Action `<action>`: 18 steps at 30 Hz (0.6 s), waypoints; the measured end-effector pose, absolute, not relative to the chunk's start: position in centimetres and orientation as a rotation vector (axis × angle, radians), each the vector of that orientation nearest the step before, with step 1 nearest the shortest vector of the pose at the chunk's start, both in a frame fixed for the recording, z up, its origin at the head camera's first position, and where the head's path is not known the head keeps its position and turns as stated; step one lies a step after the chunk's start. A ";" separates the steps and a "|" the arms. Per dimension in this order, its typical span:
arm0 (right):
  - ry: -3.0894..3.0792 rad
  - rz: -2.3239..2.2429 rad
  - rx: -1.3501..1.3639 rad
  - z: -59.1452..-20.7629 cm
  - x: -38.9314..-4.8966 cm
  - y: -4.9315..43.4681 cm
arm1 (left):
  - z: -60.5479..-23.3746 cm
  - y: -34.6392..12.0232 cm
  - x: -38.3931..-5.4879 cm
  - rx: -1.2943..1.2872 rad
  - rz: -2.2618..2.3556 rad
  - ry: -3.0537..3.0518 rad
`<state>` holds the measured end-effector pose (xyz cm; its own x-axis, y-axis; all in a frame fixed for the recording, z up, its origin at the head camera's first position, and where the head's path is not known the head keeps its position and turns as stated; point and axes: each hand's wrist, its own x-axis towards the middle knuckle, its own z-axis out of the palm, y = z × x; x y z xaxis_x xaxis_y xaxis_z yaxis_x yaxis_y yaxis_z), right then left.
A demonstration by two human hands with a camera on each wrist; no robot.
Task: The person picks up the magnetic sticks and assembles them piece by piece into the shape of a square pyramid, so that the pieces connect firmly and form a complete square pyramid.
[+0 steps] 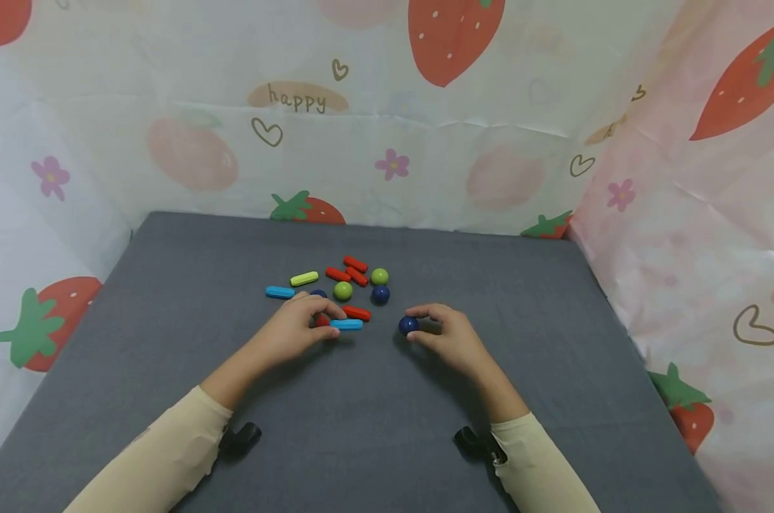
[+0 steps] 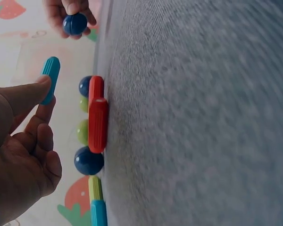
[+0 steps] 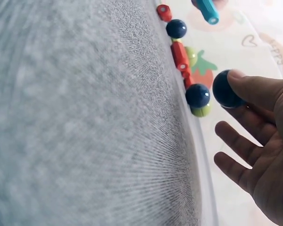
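Note:
My left hand (image 1: 289,328) pinches a ribbed light blue stick (image 1: 348,325) between thumb and fingers. In the left wrist view the stick (image 2: 51,80) is raised off the cloth. Across from it, my right hand (image 1: 456,342) holds a shiny dark blue ball (image 1: 409,325) by thumb and fingertips. The right wrist view shows that ball (image 3: 226,89) held up, with the other fingers spread apart. Just beyond the left hand lies a red stick (image 1: 357,313). Another red piece (image 1: 322,320) shows partly behind the left fingers.
Farther back on the grey cloth (image 1: 361,442) lie several red sticks (image 1: 355,263), two green balls (image 1: 342,291), a dark blue ball (image 1: 380,295), a yellow stick (image 1: 304,278) and a second light blue stick (image 1: 280,292). Another dark blue ball (image 1: 319,293) is half hidden. Strawberry-print curtains surround the table.

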<state>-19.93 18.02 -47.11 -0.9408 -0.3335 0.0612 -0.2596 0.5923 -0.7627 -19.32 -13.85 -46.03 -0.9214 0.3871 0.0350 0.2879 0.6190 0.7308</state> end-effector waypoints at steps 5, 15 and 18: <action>2.723 -1.268 -0.527 -47.3 -20.0 17.9 | -46.1 -12.9 -19.5 0.569 1.192 2.702; 2.719 -1.248 -0.555 -47.5 -20.0 17.8 | -46.7 -11.1 -20.0 0.565 1.148 2.703; 2.721 -1.239 -0.558 -47.5 -19.9 17.8 | -46.8 -10.7 -20.1 0.585 1.127 2.708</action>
